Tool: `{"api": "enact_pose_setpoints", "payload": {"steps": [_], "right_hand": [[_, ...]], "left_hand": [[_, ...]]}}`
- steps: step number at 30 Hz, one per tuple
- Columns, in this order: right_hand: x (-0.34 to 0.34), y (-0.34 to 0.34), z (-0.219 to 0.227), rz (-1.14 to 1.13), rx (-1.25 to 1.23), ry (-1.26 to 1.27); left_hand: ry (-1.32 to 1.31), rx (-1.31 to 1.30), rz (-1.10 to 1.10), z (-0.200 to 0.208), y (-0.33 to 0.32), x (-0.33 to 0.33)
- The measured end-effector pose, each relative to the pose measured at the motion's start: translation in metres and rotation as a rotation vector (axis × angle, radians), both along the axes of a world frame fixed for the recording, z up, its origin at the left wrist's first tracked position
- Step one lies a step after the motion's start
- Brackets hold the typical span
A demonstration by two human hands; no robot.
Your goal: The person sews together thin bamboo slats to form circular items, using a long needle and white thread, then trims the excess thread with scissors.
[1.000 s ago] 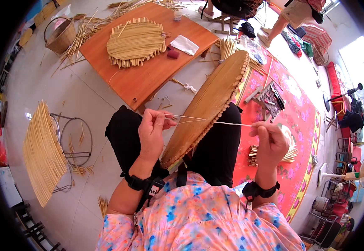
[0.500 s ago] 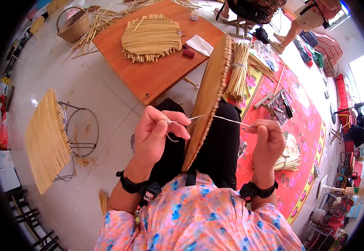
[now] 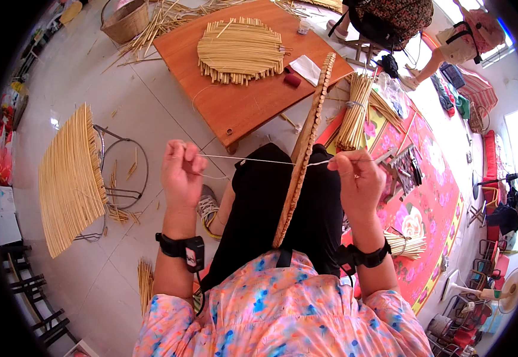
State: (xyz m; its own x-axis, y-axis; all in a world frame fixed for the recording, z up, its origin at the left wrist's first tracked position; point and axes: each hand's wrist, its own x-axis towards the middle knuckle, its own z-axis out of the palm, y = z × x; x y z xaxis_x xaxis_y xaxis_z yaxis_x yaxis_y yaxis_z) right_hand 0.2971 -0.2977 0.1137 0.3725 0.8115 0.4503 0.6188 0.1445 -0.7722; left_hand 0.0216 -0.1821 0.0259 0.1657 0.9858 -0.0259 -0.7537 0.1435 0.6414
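A flat panel of pale stalks point(image 3: 306, 143) stands on edge between my knees, its knobbly rim toward me. White thread point(image 3: 247, 159) is stretched taut from my left hand point(image 3: 181, 169) to the panel, and a short length runs from the panel's other side to my right hand point(image 3: 360, 181). My left hand is closed on the thread, with a loose tail hanging by the fingers. Thumb and fingertips of my right hand pinch the other end. Whether a needle is in either hand cannot be made out.
Ahead, an orange-brown table point(image 3: 211, 110) bears a rounded stalk panel point(image 3: 241, 50), a dark red thread spool point(image 3: 292, 80) and a white cloth point(image 3: 306, 69). Another stalk panel point(image 3: 71, 178) leans on a metal-framed stool at left. A stalk bundle point(image 3: 355, 113) and a floral rug point(image 3: 434, 172) lie right.
My left hand has moved left and slightly up, drawing out more thread on that side. My right hand has come closer to the panel, which now shows almost edge-on.
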Motion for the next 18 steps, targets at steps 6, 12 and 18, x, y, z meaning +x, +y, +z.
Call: {"api": "enact_pose_setpoints", "payload": {"steps": [6, 12, 18], "right_hand": [[-0.014, 0.001, -0.002, 0.007, -0.027, -0.146], [0.002, -0.018, 0.026, -0.162, 0.135, -0.022], [0.008, -0.031, 0.047, -0.130, 0.181, 0.188]], "left_hand": [[0.000, -0.151, -0.034, -0.034, 0.003, -0.025], [0.084, -0.110, -0.151, -0.011, -0.015, 0.026], [0.053, -0.077, -0.245, 0.002, -0.005, 0.059]]}}
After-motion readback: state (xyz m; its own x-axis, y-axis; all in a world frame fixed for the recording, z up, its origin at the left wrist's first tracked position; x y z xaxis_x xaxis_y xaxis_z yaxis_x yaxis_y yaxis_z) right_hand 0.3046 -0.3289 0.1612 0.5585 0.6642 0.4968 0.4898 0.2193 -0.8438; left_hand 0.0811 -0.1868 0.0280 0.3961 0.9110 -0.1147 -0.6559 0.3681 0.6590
